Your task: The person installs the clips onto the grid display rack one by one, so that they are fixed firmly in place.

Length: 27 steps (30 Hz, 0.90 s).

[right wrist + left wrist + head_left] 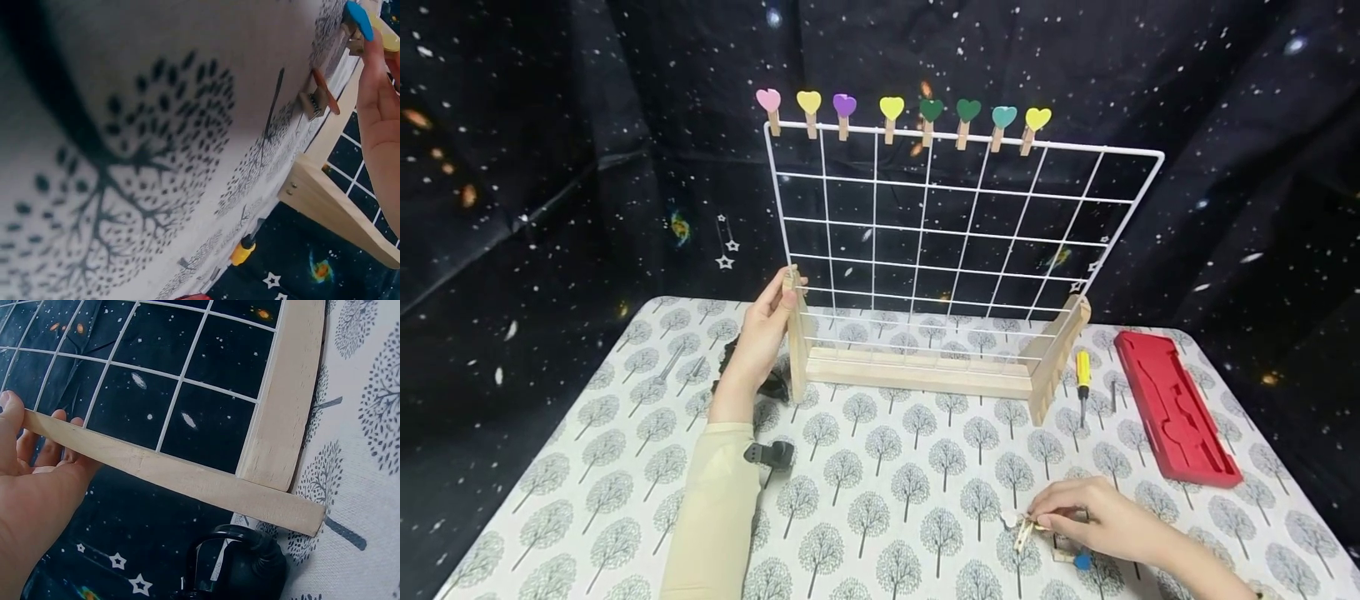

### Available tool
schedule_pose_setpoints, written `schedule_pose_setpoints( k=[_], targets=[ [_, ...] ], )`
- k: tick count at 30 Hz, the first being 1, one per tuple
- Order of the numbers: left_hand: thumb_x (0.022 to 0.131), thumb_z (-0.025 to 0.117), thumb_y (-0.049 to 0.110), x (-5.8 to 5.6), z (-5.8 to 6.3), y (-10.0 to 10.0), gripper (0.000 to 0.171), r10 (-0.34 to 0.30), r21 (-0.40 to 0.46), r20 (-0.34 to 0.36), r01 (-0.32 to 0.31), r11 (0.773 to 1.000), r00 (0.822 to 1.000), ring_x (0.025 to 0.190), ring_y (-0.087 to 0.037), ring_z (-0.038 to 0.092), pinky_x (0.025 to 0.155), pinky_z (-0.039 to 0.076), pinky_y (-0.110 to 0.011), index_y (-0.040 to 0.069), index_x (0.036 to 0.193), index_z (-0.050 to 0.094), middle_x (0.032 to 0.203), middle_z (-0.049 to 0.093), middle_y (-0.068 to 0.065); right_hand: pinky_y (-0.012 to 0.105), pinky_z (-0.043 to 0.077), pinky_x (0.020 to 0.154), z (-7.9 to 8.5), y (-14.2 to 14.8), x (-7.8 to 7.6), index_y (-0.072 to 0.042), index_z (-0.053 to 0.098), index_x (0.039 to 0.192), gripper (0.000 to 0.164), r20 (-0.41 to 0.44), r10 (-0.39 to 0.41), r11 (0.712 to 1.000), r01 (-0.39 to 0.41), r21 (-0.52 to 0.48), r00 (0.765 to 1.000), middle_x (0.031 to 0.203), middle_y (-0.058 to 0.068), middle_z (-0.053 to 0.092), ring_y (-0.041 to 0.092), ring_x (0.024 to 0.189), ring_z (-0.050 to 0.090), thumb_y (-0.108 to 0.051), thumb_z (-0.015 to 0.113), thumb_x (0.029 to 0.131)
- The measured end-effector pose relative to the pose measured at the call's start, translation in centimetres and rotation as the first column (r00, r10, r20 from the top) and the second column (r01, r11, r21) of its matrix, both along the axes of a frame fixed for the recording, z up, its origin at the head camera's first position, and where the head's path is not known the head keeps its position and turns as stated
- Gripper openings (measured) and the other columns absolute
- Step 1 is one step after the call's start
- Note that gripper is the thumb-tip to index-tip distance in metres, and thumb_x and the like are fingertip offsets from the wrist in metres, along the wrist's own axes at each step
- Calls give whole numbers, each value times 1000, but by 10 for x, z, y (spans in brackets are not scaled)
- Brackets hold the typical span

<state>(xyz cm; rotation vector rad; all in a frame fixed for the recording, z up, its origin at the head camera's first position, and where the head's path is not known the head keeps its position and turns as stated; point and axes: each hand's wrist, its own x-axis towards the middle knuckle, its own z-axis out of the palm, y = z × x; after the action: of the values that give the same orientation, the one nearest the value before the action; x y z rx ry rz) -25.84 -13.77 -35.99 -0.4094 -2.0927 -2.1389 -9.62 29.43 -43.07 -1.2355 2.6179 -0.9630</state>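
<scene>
Against a starry backdrop [550, 100], the left hand [760, 337] grips the wooden upright [175, 474] of a grid rack [917, 373]; rightward, over tree-print cloth [842, 542], the right hand [1097, 514] pinches a yellow heart clip [387, 37], a blue-hearted clip [1081, 561] nearby, screwdriver [1082, 369] and red tray [1180, 408] beyond

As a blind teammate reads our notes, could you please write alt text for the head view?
A person's left hand grips a wooden stand holding a white wire grid, with eight heart-topped clothespins along its top edge. The right hand is among loose clothespins on a tree-patterned tablecloth, with a yellow screwdriver and a red tray beyond.
</scene>
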Motion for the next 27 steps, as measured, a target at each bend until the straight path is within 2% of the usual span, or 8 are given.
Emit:
schedule_pose_setpoints(
  k=[6, 9, 12, 14, 17, 19, 24, 27],
  targets=[
    [90, 40, 35, 1, 2, 1, 46, 0, -4, -6, 0, 1000, 1000, 123, -18, 36, 104, 25, -42, 30, 135, 29, 133, 40, -6, 21, 52, 65, -3, 3, 0, -13, 63, 99, 20, 177, 13, 994, 7, -110, 984, 96, -1, 63, 6, 78, 59, -13, 63, 78],
    [90, 40, 34, 1, 2, 2, 48, -5, -3, -5, 5, 1000, 1000, 123, -18, 35, 104, 24, -41, 28, 136, 28, 133, 40, -5, 22, 52, 62, 0, 7, -3, -9, 62, 100, 25, 192, -12, 991, 38, -132, 981, 94, 1, 63, 7, 73, 58, -13, 66, 76],
    [90, 40, 34, 2, 2, 2, 48, -7, -3, -3, 7, 1000, 1000, 123, -17, 36, 105, 24, -39, 28, 136, 27, 133, 41, -3, 22, 51, 65, 8, 7, -8, -9, 63, 100, 23, 134, -83, 989, 98, -111, 987, 93, 0, 64, 7, 75, 59, -13, 64, 78],
    [90, 40, 34, 1, 2, 2, 48, -7, 2, -5, 7, 1000, 1000, 123, -16, 36, 105, 24, -38, 28, 136, 28, 132, 41, -3, 23, 51, 70, 17, 4, -14, -11, 64, 100, 22, 62, -130, 988, 135, -74, 990, 94, -2, 64, 7, 80, 59, -15, 64, 78],
    [89, 41, 34, 0, 0, 1, 46, -5, 8, -5, 5, 1000, 1000, 122, -16, 36, 104, 24, -41, 31, 134, 30, 132, 41, -3, 24, 50, 74, 33, -4, -27, -13, 65, 101, 22, -51, -147, 989, 146, -39, 988, 97, -2, 64, 8, 85, 59, -15, 63, 79],
    [89, 42, 34, -2, -3, -1, 45, -3, 12, -5, 3, 1000, 1000, 122, -16, 36, 104, 23, -43, 32, 133, 31, 132, 41, -3, 26, 50, 78, 47, -12, -37, -15, 64, 102, 23, -103, -154, 988, 153, -17, 983, 100, -3, 64, 9, 90, 58, -15, 62, 80],
    [89, 42, 37, -10, -12, -4, 44, 5, 2, -9, -5, 1000, 1000, 122, -16, 37, 103, 24, -46, 36, 132, 32, 131, 42, 0, 22, 51, 71, 88, -29, -66, -13, 63, 106, 24, -162, -180, 984, 179, -23, 970, 100, -3, 63, 7, 86, 58, -11, 58, 82],
    [88, 42, 38, -13, -15, -3, 45, 8, -2, -11, -8, 1000, 1000, 121, -15, 37, 103, 25, -45, 36, 132, 32, 131, 43, 1, 18, 49, 71, 117, -35, -84, -13, 62, 108, 26, -222, -169, 986, 163, -46, 960, 100, -5, 63, 4, 86, 57, -9, 58, 82]
  ],
)
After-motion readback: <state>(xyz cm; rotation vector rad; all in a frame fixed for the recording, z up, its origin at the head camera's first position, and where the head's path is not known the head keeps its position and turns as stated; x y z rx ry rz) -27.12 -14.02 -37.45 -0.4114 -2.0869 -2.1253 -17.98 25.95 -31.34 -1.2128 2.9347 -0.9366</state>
